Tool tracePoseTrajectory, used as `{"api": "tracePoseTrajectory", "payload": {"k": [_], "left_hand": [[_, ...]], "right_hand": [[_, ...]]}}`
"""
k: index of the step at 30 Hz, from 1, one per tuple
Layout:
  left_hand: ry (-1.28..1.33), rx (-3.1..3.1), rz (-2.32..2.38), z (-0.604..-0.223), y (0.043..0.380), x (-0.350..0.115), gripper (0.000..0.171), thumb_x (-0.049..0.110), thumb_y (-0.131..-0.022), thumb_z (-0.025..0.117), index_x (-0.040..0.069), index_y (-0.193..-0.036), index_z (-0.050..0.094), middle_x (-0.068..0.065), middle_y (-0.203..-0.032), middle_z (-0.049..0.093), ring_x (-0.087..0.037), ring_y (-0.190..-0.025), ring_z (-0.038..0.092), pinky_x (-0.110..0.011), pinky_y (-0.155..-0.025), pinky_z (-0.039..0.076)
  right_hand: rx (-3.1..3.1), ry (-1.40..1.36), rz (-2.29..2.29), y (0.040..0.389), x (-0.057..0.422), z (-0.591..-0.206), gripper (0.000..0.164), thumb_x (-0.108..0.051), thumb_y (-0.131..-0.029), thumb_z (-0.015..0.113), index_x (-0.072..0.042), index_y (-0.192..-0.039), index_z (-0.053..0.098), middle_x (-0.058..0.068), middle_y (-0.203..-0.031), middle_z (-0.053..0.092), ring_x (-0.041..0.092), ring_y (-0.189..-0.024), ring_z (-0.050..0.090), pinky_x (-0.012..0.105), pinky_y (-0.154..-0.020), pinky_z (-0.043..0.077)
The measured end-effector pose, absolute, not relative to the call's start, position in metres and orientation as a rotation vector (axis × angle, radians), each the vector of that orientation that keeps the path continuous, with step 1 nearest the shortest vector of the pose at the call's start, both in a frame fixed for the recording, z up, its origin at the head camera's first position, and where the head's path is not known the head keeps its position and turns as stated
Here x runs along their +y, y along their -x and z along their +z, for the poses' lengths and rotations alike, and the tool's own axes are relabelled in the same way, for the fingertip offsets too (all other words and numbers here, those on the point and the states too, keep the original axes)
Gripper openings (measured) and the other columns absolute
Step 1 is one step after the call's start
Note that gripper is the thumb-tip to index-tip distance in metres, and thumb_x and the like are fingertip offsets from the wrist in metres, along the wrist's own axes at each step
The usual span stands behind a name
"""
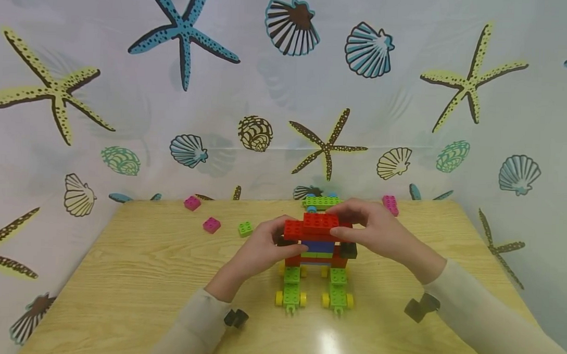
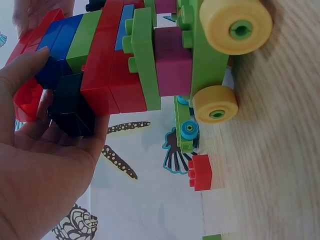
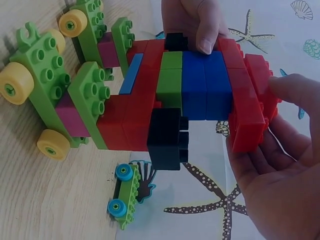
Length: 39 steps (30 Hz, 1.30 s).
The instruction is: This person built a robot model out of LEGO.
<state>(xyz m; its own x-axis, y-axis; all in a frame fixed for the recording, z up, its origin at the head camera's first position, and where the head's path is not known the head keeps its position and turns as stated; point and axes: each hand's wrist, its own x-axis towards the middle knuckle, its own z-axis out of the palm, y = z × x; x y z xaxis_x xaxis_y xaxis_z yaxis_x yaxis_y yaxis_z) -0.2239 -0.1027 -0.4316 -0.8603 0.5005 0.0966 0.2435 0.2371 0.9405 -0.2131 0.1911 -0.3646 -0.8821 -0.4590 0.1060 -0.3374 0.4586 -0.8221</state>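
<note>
From the head view, the brick toy (image 1: 317, 247) seems to stand on its wheels near the middle of the worktop (image 1: 135, 265), and a green car base (image 1: 323, 202) sits behind it by the far edge. The left hand (image 1: 262, 249) has the toy's side, and the right hand (image 1: 375, 229) has the red bricks (image 1: 320, 223) on top. In the left wrist view, the left grip is closed on the toy, thumb on a blue brick (image 2: 54, 74), fingers by a black brick (image 2: 72, 107). In the right wrist view, the right grip pinches the red top between thumb and fingers. I think the step is fitting that red top. The next move probably needs a straight push down, with the left hand holding the toy steady.
</note>
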Motion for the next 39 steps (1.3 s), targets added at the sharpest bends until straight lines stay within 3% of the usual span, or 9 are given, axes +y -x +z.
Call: {"api": "tracePoseTrajectory", "payload": {"k": [5,17,25,39], "left_hand": [[-0.693,2.281,1.673,-0.431,0.223,-0.103,0.041,0.023,-0.101,0.086,0.017,-0.140,0.071,-0.006,-0.137,0.078,-0.023,-0.117,0.077,-0.045,-0.108,0.065],[-0.696,2.287,1.674,-0.433,0.223,-0.104,0.043,0.023,-0.101,0.085,0.017,-0.141,0.071,-0.006,-0.138,0.077,-0.024,-0.119,0.077,-0.044,-0.108,0.065],[-0.709,2.291,1.675,-0.433,0.223,-0.103,0.043,0.023,-0.101,0.086,0.017,-0.141,0.071,-0.006,-0.137,0.077,-0.023,-0.118,0.076,-0.043,-0.108,0.065],[-0.715,2.281,1.678,-0.433,0.224,-0.103,0.043,0.022,-0.101,0.086,0.016,-0.141,0.071,-0.007,-0.138,0.077,-0.024,-0.118,0.076,-0.043,-0.108,0.065]], "right_hand": [[2.561,0.717,-1.401,0.213,0.190,-0.364,0.039,-0.024,-0.104,0.081,-0.014,-0.141,0.075,0.007,-0.134,0.079,0.025,-0.119,0.074,0.046,-0.105,0.062],[2.569,0.702,-1.361,0.214,0.181,-0.356,0.043,-0.032,-0.104,0.080,-0.016,-0.143,0.073,0.004,-0.137,0.078,0.026,-0.123,0.075,0.042,-0.103,0.065],[2.545,0.687,-1.383,0.217,0.170,-0.355,0.035,-0.031,-0.104,0.081,-0.019,-0.137,0.078,0.004,-0.135,0.078,0.025,-0.116,0.075,0.038,-0.100,0.064],[2.583,0.674,-1.383,0.216,0.165,-0.355,0.033,-0.029,-0.103,0.082,-0.012,-0.131,0.080,0.011,-0.127,0.080,0.023,-0.099,0.073,0.034,-0.090,0.064]]}}
